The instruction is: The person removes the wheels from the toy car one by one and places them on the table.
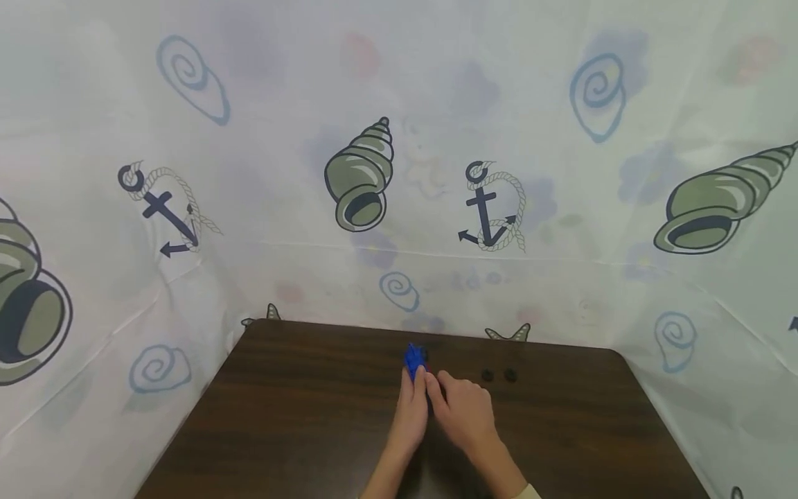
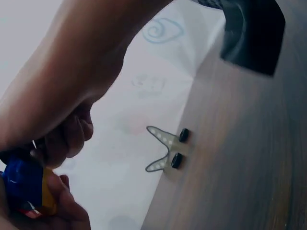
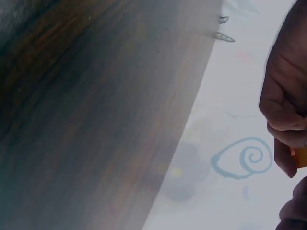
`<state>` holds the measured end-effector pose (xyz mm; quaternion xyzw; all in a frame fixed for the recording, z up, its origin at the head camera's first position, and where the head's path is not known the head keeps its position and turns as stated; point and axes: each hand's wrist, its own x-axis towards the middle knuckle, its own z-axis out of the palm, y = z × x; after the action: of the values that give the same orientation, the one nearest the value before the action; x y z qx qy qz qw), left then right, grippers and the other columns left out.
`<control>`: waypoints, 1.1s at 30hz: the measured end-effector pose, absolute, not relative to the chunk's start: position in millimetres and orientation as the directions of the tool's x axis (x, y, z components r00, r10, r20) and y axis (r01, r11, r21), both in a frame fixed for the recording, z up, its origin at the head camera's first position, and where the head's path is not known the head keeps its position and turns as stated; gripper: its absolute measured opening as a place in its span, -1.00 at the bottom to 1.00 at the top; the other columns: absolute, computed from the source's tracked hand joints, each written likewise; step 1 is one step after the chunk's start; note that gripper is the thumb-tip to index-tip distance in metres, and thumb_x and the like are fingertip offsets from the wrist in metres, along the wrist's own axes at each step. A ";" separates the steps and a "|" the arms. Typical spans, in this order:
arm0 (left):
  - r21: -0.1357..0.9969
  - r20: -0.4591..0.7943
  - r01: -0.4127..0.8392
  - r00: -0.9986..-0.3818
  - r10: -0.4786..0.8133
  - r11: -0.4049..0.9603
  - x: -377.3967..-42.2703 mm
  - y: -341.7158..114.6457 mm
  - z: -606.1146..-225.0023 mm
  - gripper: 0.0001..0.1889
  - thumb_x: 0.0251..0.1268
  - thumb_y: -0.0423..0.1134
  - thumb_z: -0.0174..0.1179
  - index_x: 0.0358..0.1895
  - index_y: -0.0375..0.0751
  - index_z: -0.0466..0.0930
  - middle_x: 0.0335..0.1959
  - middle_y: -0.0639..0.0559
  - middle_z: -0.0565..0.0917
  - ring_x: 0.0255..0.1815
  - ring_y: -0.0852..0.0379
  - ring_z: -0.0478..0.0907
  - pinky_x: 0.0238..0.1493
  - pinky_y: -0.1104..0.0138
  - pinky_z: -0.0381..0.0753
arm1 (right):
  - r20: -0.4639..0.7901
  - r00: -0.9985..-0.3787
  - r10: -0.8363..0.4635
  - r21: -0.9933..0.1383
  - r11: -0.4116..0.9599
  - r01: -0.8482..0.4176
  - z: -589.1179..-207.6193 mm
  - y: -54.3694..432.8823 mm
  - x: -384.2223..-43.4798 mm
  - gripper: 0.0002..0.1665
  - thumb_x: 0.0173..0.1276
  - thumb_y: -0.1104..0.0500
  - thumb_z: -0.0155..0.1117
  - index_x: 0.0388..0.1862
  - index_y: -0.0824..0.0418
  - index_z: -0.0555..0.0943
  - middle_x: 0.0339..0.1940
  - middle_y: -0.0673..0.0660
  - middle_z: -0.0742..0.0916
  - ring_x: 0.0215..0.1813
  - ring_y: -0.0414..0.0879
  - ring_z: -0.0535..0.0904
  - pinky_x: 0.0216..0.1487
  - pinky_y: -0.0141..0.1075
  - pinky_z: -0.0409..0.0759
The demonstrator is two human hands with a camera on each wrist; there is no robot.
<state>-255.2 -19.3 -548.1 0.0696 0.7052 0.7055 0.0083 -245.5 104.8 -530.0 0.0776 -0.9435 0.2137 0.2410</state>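
Note:
In the head view a small blue toy (image 1: pixel 414 358) with a bit of red is held up over the far part of the dark table, between both hands. The left hand (image 1: pixel 408 412) grips it from below and the left. Curled fingers of the right hand (image 1: pixel 464 414) pinch at its near right side. The left wrist view shows the blue toy (image 2: pixel 25 184) with a yellow side and a red patch, right under the right hand's bent fingers (image 2: pixel 72 139). In the right wrist view an orange-yellow part (image 3: pixel 301 156) shows by the right hand (image 3: pixel 288 108); the rest is hidden.
Two small black wheel-like discs (image 1: pixel 499 375) lie on the table (image 1: pixel 312 388) to the right of the hands. Another dark round piece (image 1: pixel 425 353) shows just behind the toy. A white sheet (image 1: pixel 280 277) printed with shells and anchors surrounds the table.

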 end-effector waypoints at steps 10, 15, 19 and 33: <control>0.920 0.241 0.191 -0.964 -0.111 0.343 -256.7 -28.1 -536.9 -0.50 0.82 0.18 -0.22 -0.04 -0.11 0.58 -0.43 0.05 0.62 -0.42 0.13 0.52 -0.36 0.18 0.48 | 0.625 -0.777 -0.071 -0.320 0.885 -0.338 -527.0 85.4 -248.8 -0.50 0.69 -0.08 0.15 -0.55 -0.04 0.43 -0.75 -0.19 0.31 -0.69 -0.32 0.19 -0.65 -0.39 0.12; 0.906 0.289 0.244 -0.954 -0.083 0.346 -256.9 -31.4 -534.9 -0.50 0.84 0.11 -0.24 0.11 -0.19 0.60 -0.30 -0.07 0.73 -0.31 0.02 0.67 -0.25 0.07 0.63 | 0.662 -0.747 -0.060 -0.345 0.861 -0.375 -535.8 83.7 -250.4 -0.56 0.67 -0.03 0.16 -0.49 0.01 0.42 -0.71 -0.20 0.29 -0.67 -0.36 0.13 -0.62 -0.42 0.08; 0.920 0.281 0.257 -0.959 -0.041 0.297 -256.1 -31.9 -535.4 -0.52 0.85 0.10 -0.26 0.12 -0.16 0.57 -0.31 -0.02 0.70 -0.32 0.10 0.61 -0.22 0.16 0.60 | 0.711 -0.701 -0.060 -0.341 0.842 -0.418 -543.7 84.6 -251.2 -0.61 0.62 0.07 0.20 -0.49 0.03 0.40 -0.71 -0.19 0.29 -0.66 -0.38 0.11 -0.61 -0.45 0.05; 0.935 0.230 0.216 -0.973 -0.019 0.282 -254.9 -33.5 -539.4 -0.50 0.84 0.15 -0.27 -0.05 -0.09 0.57 -0.47 0.12 0.55 -0.51 0.22 0.47 -0.45 0.34 0.45 | 0.751 -0.649 -0.118 -0.262 0.849 -0.458 -552.6 84.6 -251.9 -0.59 0.56 0.26 0.15 -0.55 0.09 0.34 -0.73 -0.22 0.24 -0.65 -0.48 -0.07 -0.62 -0.58 -0.14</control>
<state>-254.9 -33.5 -539.4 0.0619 0.7945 0.5960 -0.0982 -251.9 84.6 -552.6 0.1637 -0.8809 0.2205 0.3854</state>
